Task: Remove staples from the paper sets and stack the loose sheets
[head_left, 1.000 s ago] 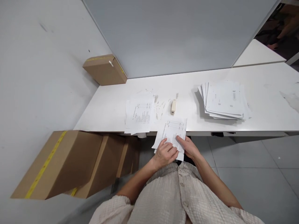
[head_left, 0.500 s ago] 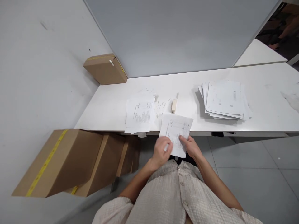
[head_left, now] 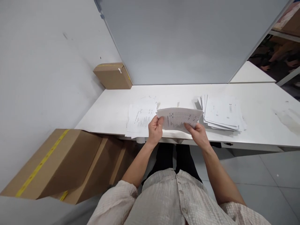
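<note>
Between my two hands I hold printed paper sheets, bowed and tilted up over the front edge of the white table. My left hand is closed on their left edge, thumb in front. On the right side, my right hand pinches them with its thumb over the print. How many sheets there are I cannot tell. A loose pile of printed sheets lies just left of my left hand. Beyond my right hand sits a thicker, uneven stack of papers.
The white table runs along a grey upright panel. One cardboard box stands at its back left corner. Larger cardboard boxes with yellow tape stand at the lower left. Shelving with dark items fills the far right.
The sheets have risen from near my waist to over the table edge and tipped up. My left hand has taken their left edge. A small beige block is now hidden behind them.
</note>
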A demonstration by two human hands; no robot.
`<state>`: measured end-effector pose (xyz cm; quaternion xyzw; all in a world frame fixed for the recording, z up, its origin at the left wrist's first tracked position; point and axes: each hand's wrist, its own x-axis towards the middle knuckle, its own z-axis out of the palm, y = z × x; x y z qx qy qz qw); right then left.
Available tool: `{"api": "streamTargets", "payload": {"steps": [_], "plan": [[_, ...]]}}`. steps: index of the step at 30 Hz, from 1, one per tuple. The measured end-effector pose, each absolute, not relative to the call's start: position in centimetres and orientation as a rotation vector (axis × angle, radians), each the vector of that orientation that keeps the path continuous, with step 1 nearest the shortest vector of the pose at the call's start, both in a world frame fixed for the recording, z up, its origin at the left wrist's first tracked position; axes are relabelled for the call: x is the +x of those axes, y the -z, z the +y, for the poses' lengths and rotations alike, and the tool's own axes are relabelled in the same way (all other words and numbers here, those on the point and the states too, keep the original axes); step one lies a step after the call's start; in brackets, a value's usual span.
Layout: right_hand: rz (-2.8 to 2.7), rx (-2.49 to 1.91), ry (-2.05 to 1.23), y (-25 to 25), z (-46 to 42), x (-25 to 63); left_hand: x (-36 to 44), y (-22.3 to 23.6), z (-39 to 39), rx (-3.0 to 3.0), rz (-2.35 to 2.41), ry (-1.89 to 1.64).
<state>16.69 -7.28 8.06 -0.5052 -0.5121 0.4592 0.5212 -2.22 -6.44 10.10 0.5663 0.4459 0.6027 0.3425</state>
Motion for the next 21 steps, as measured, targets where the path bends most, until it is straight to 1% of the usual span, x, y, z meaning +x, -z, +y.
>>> {"api": "streamTargets", "payload": {"steps": [5,9,17,21], "plan": [[-1.112,-1.164,-1.167,-5.9,-5.3,16.8,-1.9,-8.7,-5.4,1.519,1.071,-1.473],[-1.109,-1.129,-1.175,-4.9,-5.3,16.7,-1.9,-8.0,-5.3,1.539,1.094,-1.469],[-1.153,-1.186,-1.146,-5.4,-5.5,16.6,-2.1,-8.4,-5.3,1.524,1.139,-1.521],[-1.25,-1.254,-1.094,-6.2,-7.0,16.9,-2.2,-8.5,-5.9,1.382,1.135,-1.513]]}}
